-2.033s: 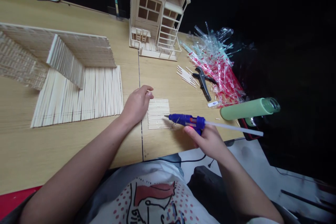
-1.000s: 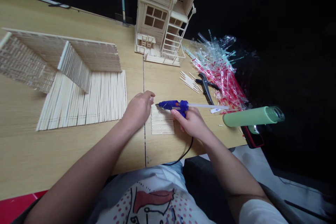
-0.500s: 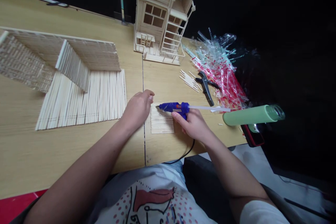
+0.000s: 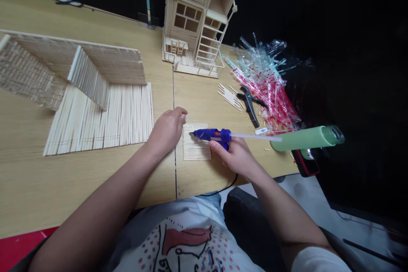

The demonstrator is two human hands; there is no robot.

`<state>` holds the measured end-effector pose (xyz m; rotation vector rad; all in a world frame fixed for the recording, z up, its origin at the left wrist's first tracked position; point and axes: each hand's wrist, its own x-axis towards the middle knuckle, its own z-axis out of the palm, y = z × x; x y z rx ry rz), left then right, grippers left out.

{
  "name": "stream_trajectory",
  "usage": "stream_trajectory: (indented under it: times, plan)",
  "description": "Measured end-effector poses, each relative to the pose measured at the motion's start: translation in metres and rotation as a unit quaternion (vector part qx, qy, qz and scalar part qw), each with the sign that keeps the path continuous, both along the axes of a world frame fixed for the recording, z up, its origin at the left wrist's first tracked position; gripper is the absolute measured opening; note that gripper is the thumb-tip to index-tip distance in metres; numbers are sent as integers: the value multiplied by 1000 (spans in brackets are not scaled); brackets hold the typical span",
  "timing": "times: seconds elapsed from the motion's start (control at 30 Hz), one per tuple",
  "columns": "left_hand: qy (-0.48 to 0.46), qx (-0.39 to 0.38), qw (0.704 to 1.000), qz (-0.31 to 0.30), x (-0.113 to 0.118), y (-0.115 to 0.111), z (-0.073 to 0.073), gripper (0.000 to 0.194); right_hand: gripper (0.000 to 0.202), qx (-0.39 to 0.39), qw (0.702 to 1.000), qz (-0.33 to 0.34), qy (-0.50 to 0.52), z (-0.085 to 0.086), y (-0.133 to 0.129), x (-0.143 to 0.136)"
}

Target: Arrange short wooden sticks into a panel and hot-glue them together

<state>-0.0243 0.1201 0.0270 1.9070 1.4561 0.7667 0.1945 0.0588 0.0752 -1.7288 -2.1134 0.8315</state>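
My right hand (image 4: pixel 237 153) is wrapped round a blue hot glue gun (image 4: pixel 212 135). A translucent glue stick (image 4: pixel 256 137) sticks out of the gun's back end. The nozzle points left, over a small flat panel of thin wooden sticks (image 4: pixel 196 153) laid side by side. My left hand (image 4: pixel 167 129) rests by the panel's upper left corner, its fingers curled and thumb against the forefinger. Whether anything is pinched there is hidden. Left of it stands a partly walled stick model (image 4: pixel 130 114) with a floor of sticks.
A tall stick-built house model (image 4: pixel 188 34) stands at the back. To the right lie loose sticks (image 4: pixel 229 97), black pliers-like cutters (image 4: pixel 250 106), crumpled plastic wrappers (image 4: pixel 270 89), a green bottle (image 4: pixel 299 139) and a phone (image 4: pixel 306 165). The gun's cord (image 4: pixel 223 188) runs over the table's front edge.
The glue gun's nozzle has shifted slightly towards me over the stick panel, and the glue stick's back end has tilted downward. My left hand stays almost where it was.
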Motion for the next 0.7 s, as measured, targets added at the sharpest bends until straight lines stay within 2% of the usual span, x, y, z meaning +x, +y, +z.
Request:
stream_trajectory:
  times: [0.33, 0.7]
  plan:
    - [5, -5, 1000, 2, 0, 0, 2, 34, 32, 9, 1000, 19, -8, 2, -4, -1]
    - [0, 2, 1000, 1, 1, 0, 0, 34, 34, -16, 999, 32, -13, 6, -19, 3]
